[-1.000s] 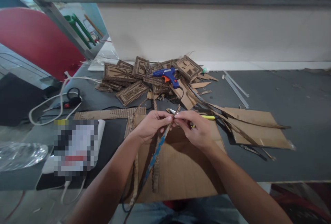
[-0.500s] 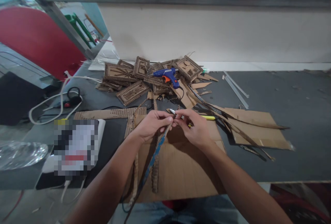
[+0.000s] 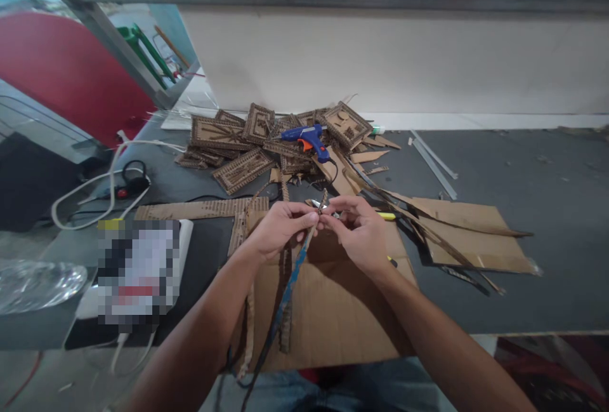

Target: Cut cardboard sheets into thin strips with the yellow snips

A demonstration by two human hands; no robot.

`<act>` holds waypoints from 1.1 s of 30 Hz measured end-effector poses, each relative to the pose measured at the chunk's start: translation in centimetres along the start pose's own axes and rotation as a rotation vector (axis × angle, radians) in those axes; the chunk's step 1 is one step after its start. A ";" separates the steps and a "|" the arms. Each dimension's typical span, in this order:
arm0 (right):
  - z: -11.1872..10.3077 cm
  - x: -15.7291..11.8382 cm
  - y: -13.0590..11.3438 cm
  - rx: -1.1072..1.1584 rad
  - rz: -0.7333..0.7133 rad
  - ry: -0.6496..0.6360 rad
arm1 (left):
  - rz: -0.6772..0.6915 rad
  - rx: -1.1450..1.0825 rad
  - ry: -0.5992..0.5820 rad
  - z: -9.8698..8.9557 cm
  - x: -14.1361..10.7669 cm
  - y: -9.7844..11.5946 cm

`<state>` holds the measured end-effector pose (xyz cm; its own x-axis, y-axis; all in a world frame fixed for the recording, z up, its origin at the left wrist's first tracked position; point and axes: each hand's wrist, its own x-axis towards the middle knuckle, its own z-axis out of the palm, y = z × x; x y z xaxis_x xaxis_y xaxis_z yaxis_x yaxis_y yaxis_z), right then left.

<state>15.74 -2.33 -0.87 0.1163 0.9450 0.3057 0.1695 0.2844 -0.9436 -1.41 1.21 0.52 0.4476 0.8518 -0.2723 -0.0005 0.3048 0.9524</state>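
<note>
Blue-streaked cardboard strip (image 3: 294, 275), pinched near its far end by my left grip (image 3: 280, 229) and right grip (image 3: 360, 234) side by side, slants lengthwise leftward toward me over a brown cardboard sheet (image 3: 347, 310).

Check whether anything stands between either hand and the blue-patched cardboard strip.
Nothing visible does: the left hand pinches the strip near its upper end, and the right hand meets it there too.
</note>
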 end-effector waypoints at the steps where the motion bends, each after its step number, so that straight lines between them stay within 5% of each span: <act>1: 0.0 0.1 -0.1 0.021 0.021 -0.003 | 0.000 0.006 0.002 -0.1 0.0 -0.1; 17: -0.5 0.6 -0.8 0.034 0.030 -0.168 | 0.013 0.013 -0.029 -0.3 0.0 0.2; 28: -1.4 0.4 -0.4 -0.312 -0.371 -0.031 | 0.008 0.016 -0.064 -0.6 0.0 -0.3; 33: -1.6 0.4 -0.7 -0.393 -0.430 -0.009 | 0.007 0.026 -0.067 -0.3 -0.2 0.3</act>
<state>17.23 -2.43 0.09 -0.0512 0.7599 0.6480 0.5505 0.5629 -0.6165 -1.75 1.19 0.81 0.5061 0.8233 -0.2569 0.0192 0.2871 0.9577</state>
